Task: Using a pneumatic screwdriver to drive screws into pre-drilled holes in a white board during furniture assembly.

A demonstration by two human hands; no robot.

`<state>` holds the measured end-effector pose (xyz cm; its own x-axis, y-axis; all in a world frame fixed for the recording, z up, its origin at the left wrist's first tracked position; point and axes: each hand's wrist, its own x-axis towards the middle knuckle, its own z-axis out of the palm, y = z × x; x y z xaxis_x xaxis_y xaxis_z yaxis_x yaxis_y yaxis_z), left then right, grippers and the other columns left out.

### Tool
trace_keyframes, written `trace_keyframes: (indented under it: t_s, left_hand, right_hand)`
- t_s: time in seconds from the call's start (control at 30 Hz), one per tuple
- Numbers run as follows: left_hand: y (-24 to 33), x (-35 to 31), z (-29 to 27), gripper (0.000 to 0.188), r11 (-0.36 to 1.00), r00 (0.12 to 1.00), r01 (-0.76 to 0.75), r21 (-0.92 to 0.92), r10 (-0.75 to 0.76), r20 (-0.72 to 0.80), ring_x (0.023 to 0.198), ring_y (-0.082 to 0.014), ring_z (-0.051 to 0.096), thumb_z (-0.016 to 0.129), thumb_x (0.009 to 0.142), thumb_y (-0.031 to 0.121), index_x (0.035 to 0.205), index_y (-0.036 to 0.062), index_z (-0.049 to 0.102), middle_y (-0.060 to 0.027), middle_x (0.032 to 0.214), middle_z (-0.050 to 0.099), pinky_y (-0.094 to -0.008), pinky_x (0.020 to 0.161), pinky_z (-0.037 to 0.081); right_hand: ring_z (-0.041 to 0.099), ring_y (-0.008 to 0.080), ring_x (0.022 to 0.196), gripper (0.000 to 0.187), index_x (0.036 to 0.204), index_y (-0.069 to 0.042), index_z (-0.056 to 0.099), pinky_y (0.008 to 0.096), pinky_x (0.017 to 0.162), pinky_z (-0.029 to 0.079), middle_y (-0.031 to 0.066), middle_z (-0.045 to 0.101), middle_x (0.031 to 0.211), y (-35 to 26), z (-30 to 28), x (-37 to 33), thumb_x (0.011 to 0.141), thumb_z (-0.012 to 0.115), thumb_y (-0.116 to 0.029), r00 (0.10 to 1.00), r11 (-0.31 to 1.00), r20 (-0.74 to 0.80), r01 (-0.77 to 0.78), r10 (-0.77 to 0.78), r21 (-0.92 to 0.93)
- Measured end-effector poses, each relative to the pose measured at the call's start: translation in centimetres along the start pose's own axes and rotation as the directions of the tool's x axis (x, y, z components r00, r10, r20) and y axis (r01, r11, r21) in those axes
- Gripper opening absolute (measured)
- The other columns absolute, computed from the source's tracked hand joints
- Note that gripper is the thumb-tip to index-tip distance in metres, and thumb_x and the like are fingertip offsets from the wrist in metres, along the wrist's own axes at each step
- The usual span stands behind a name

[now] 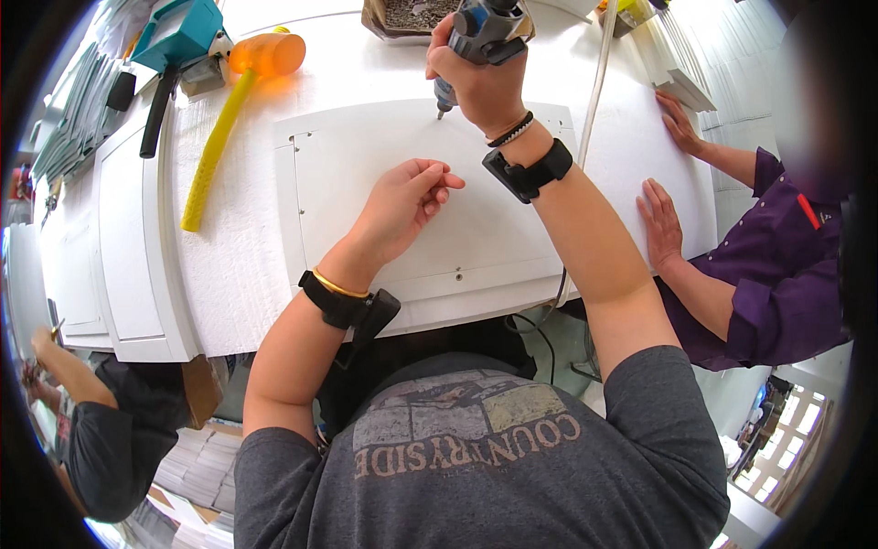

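My right hand (489, 87) is wrapped round the grip of a blue and grey power screwdriver (446, 91). Its bit points down at the far part of a white panel (366, 183); whether the tip touches, I cannot tell. Small metal fittings or screw heads (459, 274) dot the panel's margins. Over the middle of the panel, my left hand (412, 203) hovers with curled fingers, thumb against the index finger. Anything pinched there is too small or hidden to make out.
A mallet (219, 146) with yellow handle and orange head lies left, beside a black-handled tool (160, 114) and teal container (180, 35). An open box of small screws (416, 16) stands far. Right, a co-worker's hands (663, 220) rest on another white board. White framed panels (137, 238) stand left.
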<state>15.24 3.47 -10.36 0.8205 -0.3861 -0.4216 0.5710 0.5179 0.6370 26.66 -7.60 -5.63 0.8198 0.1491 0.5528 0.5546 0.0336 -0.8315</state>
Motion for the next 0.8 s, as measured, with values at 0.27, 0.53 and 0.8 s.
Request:
trace_keyframes:
  t_s: [0.27, 0.53, 0.8]
  left_hand:
    - [-0.3, 1.2, -0.4, 0.017, 0.999, 0.998, -0.029, -0.042, 0.027, -0.048, 0.062, -0.0031, 0.041, 0.046, 0.095, 0.018, 0.096, 0.0016, 0.051, -0.0024, 0.084, 0.056, -0.0149, 0.053, 0.036]
    - [-0.3, 1.7, 1.1, 0.023, 0.972, 0.987, -0.085, -0.220, 0.052, -0.151, 0.066, -0.0033, 0.047, 0.055, 0.091, 0.024, 0.095, 0.0015, 0.053, -0.0013, 0.083, 0.054, -0.0132, 0.056, 0.043]
    - [-0.6, 1.4, 4.0, 0.024, 0.900, 0.996, 0.078, -0.430, -0.051, 0.075, 0.063, -0.0038, 0.049, 0.054, 0.091, 0.025, 0.089, 0.0016, 0.052, -0.0018, 0.078, 0.054, -0.0124, 0.055, 0.046]
  right_hand:
    - [0.060, 0.0161, 0.055, 0.013, 0.081, 0.002, 0.057, 0.0276, 0.052, 0.050, 0.0086, 0.061, 0.071, 0.6, -1.6, 0.5, 0.069, 0.058, 0.004, 0.955, 0.952, -0.261, -0.058, 0.141, 0.302]
    - [0.059, 0.0181, 0.059, 0.020, 0.091, 0.001, 0.054, 0.0306, 0.060, 0.050, 0.0084, 0.057, 0.078, -6.1, -4.5, -2.6, 0.071, 0.055, 0.002, 0.995, 0.900, -0.096, 0.025, 0.019, 0.435]
    - [0.058, 0.0202, 0.059, 0.023, 0.094, 0.001, 0.053, 0.0362, 0.064, 0.049, 0.0101, 0.057, 0.079, -8.5, -7.7, -4.2, 0.071, 0.052, -0.001, 0.978, 0.850, -0.208, 0.088, 0.026, 0.520]
